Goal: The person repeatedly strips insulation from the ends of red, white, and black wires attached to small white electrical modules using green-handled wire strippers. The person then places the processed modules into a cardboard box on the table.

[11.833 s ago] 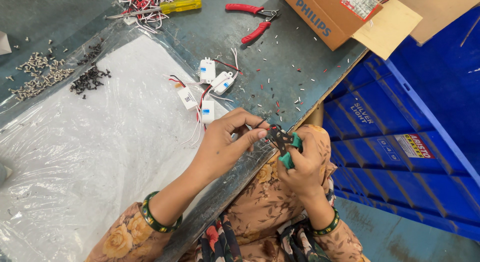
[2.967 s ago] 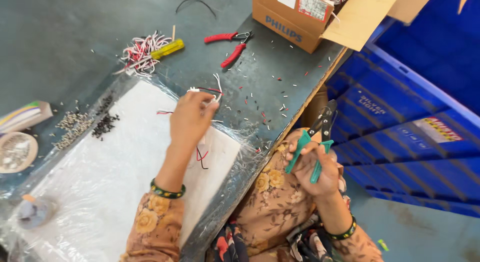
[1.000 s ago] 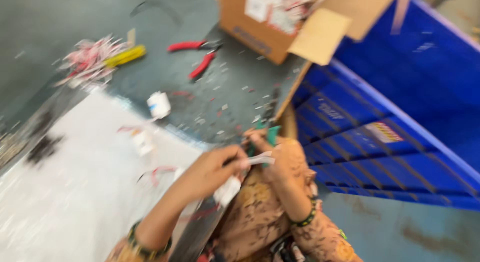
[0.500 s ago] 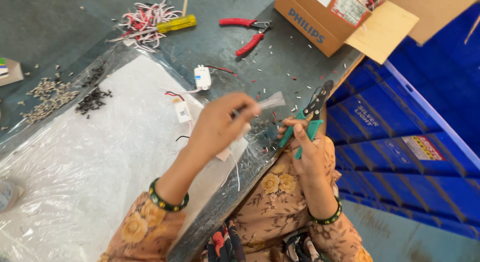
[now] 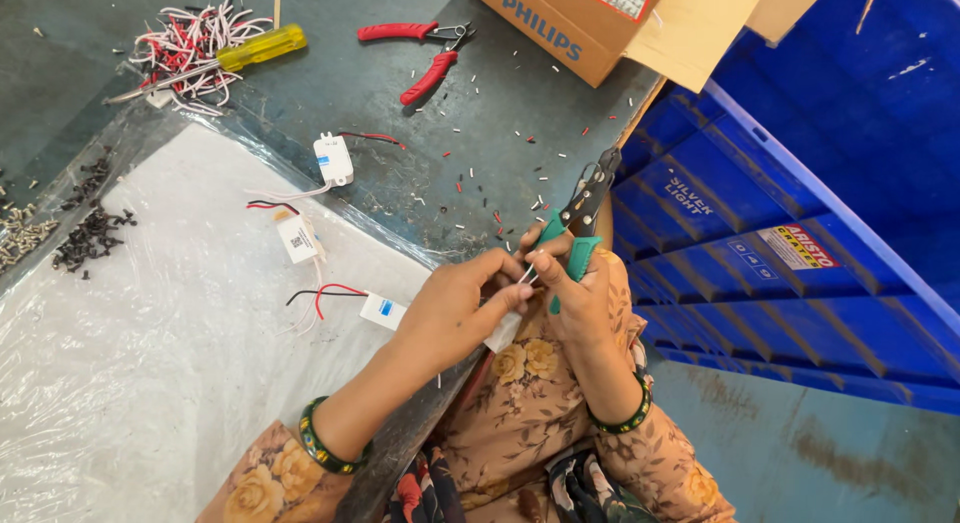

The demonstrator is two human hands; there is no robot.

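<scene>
At the table's near edge | table (image 5: 330, 93) grey, plastic sheet (image 5: 150, 363) over its left part | left hand (image 5: 462, 313) pinches a thin white wire (image 5: 527, 274) and small white module (image 5: 503, 333) | right hand (image 5: 578, 293) grips green-handled wire stripper (image 5: 578, 223), its jaws pointing away | 3 white modules (image 5: 333, 158) lie on table beside.
</scene>
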